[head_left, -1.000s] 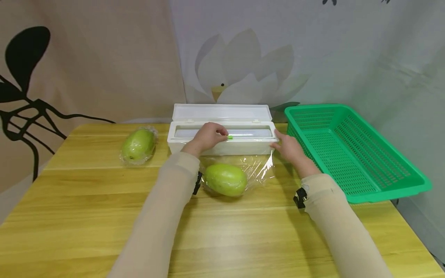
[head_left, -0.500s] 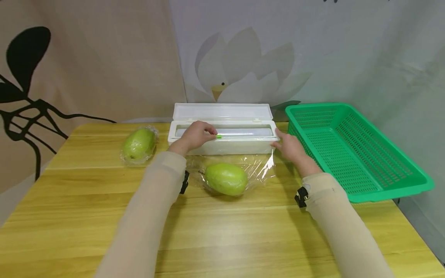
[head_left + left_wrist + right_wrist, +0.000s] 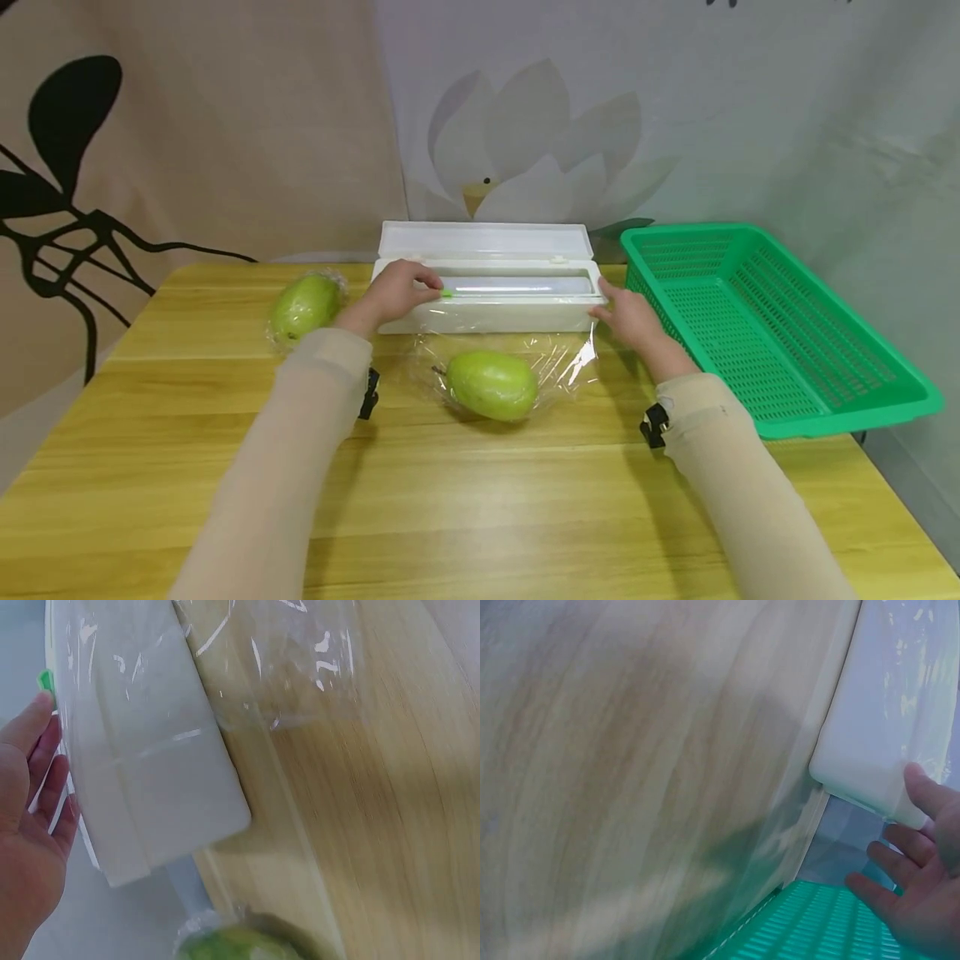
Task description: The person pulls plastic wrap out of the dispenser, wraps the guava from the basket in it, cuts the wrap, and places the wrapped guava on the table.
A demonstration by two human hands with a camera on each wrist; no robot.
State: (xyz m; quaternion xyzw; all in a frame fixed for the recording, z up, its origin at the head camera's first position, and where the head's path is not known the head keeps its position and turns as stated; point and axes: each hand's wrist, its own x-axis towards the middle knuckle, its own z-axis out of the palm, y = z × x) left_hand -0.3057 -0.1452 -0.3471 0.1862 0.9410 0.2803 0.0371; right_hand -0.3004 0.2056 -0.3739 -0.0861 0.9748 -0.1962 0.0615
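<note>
A long white cling film dispenser [image 3: 510, 317] stands at the back of the table, its lid [image 3: 487, 240] raised and a roll inside. My left hand [image 3: 393, 293] pinches the small green slider [image 3: 447, 292] on its front edge, left of the middle. The right hand [image 3: 630, 317] holds the dispenser's right end, thumb [image 3: 922, 787] on the front face, some fingers spread off it. Clear film [image 3: 566, 362] hangs from the front edge onto the table. On or under that film, which I cannot tell, lies an oval green melon [image 3: 491, 385] with a short stem.
A second green melon [image 3: 305, 307], wrapped in film, sits at the back left beside my left forearm. To the right is a green perforated plastic basket [image 3: 840, 421], close to my right hand. A printed cloth [image 3: 300, 125] hangs behind the wooden table [image 3: 480, 517].
My left hand has slid the green slider leftward along the dispenser's front edge. The right hand keeps its hold on the right end. The melons and film have hardly moved.
</note>
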